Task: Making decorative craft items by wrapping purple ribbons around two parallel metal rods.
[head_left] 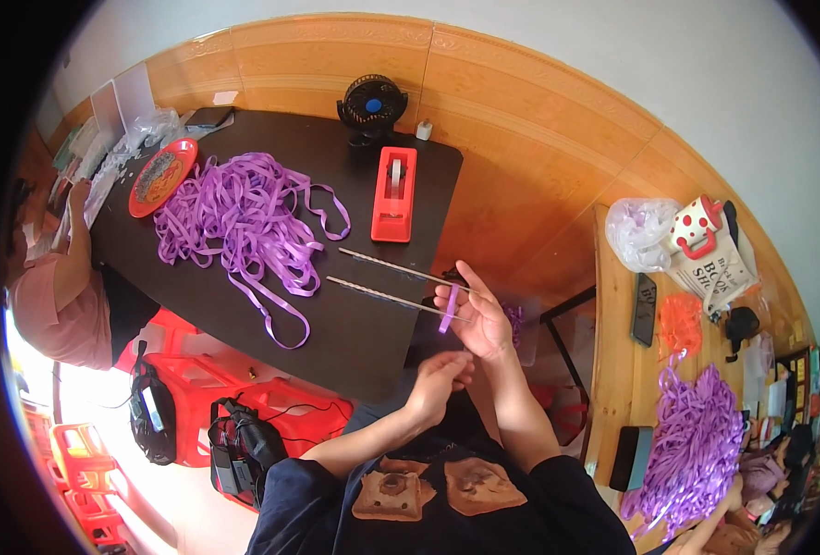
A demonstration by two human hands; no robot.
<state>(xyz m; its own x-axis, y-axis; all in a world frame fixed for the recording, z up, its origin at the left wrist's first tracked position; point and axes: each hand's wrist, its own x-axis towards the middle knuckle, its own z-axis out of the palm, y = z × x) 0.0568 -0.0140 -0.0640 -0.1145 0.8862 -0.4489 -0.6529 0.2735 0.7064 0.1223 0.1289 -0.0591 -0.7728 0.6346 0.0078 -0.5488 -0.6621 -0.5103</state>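
Two thin, twisted metal rods point(387, 265) run side by side from over the dark table to my right hand point(486, 319). Their right ends lie against its palm and fingers; some of the fingers are bent around them, and one finger points up. A short purple ribbon piece point(449, 309) crosses both rods close to the fingers. Just below, my left hand point(440, 381) is closed in a pinch, and whatever is between its fingertips is too small to make out. Left of the rods, a big tangled heap of purple ribbon point(244, 208) spreads over the table point(354, 347).
A red tape dispenser point(394, 194) and a black fan point(371, 106) stand near the wall. At far left, a person point(63, 296) sits beside a red plate point(188, 153). On the right, a wooden bench point(613, 370) bears more purple ribbon point(692, 444). Red stools point(197, 388) hold bags.
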